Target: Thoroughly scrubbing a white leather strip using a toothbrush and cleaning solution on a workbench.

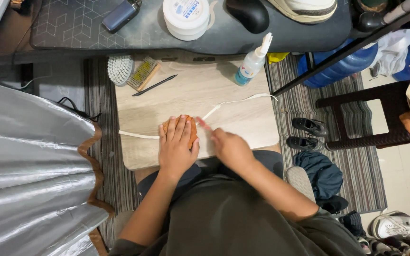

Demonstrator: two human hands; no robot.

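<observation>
Left hand (176, 147) lies flat, fingers spread, pressing brown pad (191, 132) on white shoelace (236, 102) on worktop (186, 95); right hand (231, 149) blurred, grip state indeterminable.

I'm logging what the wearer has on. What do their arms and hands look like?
Both forearms are bare, with no gloves, watch or rings visible on the left hand or the right hand, which is motion-blurred. Short dark grey-green sleeves end near the elbows, matching the shirt.
</observation>
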